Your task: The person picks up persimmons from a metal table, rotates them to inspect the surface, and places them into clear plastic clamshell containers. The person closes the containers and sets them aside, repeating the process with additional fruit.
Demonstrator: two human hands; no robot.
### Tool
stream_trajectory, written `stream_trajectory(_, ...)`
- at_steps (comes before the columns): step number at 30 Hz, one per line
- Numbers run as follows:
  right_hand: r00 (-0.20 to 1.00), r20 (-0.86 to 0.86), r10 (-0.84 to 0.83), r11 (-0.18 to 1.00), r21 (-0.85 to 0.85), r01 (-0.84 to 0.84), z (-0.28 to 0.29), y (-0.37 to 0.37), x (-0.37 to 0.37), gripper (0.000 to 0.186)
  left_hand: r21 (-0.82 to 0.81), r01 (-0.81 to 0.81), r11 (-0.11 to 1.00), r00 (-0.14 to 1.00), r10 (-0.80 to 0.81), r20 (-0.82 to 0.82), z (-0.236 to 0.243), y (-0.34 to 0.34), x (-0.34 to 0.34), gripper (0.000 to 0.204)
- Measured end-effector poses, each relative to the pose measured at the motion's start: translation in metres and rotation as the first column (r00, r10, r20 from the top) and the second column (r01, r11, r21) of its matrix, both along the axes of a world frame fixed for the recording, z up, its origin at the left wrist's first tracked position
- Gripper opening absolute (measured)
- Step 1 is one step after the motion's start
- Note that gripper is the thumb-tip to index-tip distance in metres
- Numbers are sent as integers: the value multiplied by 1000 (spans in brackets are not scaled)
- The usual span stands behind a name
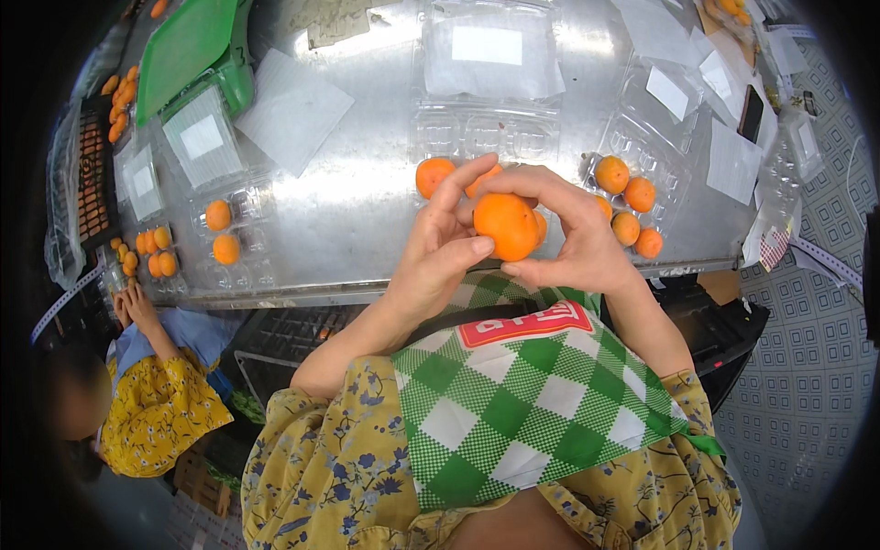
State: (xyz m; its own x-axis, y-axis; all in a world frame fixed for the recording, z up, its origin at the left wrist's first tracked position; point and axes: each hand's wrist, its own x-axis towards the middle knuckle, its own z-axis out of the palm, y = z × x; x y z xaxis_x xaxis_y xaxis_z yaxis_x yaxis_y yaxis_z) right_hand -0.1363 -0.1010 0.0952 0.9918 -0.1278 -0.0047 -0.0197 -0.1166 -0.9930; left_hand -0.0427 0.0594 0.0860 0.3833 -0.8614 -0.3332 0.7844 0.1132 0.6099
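Note:
A round, smooth orange fruit is held up between my two hands, over the near edge of the metal table. My left hand presses its thumb and fingers against the fruit's left side. Curled round the top and right side is my right hand. Another orange fruit shows partly behind the held one; I cannot tell whether it is also held. Just beyond my hands lies an open clear plastic clamshell tray, its near part hidden by them. One orange fruit sits at its left, and another peeks out between my fingers.
To the right, a clear tray holds several fruits, near a phone and white foam sheets. Leftward are a tray with two fruits, a green crate and a co-worker's hands at another tray. Black crates stand below the table edge.

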Motion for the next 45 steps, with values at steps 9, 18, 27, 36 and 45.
stream_trajectory(9,999,-22,-39,990,-133,35,3,2,-1,62,60,59,996,994,-65,92,2,-2,0,82)
stream_trajectory(18,1000,-7,-12,985,-171,10,5,2,1,62,-7,-12,1000,996,13,89,-2,-2,-2,74)
stream_trajectory(27,1000,-10,5,983,-185,-6,5,3,1,63,-23,-9,1000,997,11,72,-2,-1,-2,75)
stream_trajectory(36,999,-43,13,987,-162,-20,5,3,2,65,56,54,997,998,-53,-23,-6,4,5,76)
stream_trajectory(45,981,-114,160,941,-283,-186,8,7,12,68,100,284,954,942,-297,159,-19,14,33,87)
